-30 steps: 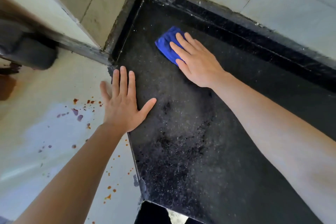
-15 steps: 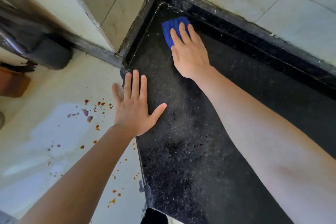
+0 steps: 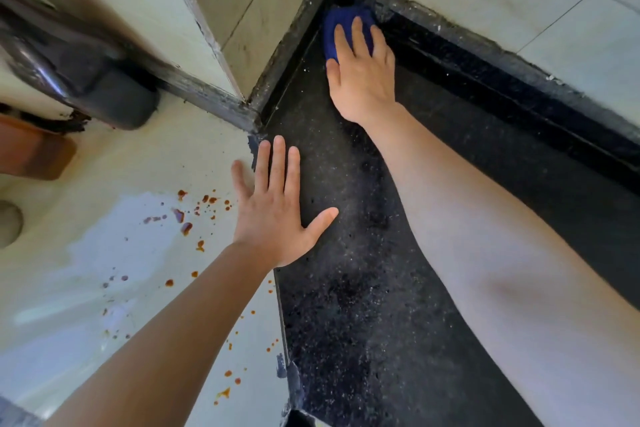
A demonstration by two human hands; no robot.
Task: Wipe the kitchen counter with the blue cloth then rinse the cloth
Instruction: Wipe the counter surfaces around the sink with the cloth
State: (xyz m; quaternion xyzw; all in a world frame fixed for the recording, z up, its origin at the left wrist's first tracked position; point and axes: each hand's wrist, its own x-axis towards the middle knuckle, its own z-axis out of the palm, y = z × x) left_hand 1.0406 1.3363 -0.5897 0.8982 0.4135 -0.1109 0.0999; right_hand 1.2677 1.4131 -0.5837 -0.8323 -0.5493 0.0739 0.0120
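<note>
No writing, label, brand or number is being shown legibly. Nothing readable is being carried by the counter [image 3: 346,322] or the blue cloth [image 3: 330,38].

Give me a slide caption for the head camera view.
Right hand presses the blue cloth into a corner of the black counter; left hand rests flat at its edge.

We note black speckled table [image 3: 349,305] running to far corner between tiled walls. Blue cloth [image 3: 331,38] lies on it in that corner, our right hand [image 3: 362,83] pressed flat on top. Our left hand [image 3: 277,218] rests flat on table's left edge, fingers spread.
</note>
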